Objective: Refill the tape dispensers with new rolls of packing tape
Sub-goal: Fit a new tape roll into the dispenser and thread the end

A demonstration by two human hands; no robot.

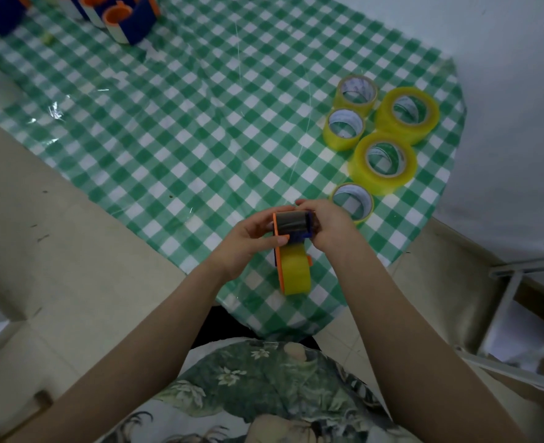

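Observation:
An orange and blue tape dispenser (pixel 291 227) with a yellow tape roll (pixel 294 271) seated in it is held over the near edge of the table. My left hand (pixel 248 243) grips its left side, thumb across the front. My right hand (pixel 326 225) closes on its right side. Several yellow tape rolls lie flat on the cloth to the right: two thick ones (pixel 382 159) (pixel 408 115) and three thin ones (pixel 357 91) (pixel 344 127) (pixel 353 201).
The table carries a green and white checked cloth (pixel 184 123). More blue and orange dispensers (pixel 130 17) stand at the far left corner. A crumpled clear film scrap (pixel 55 111) lies near the left edge. A metal frame (pixel 513 282) stands on the floor at right.

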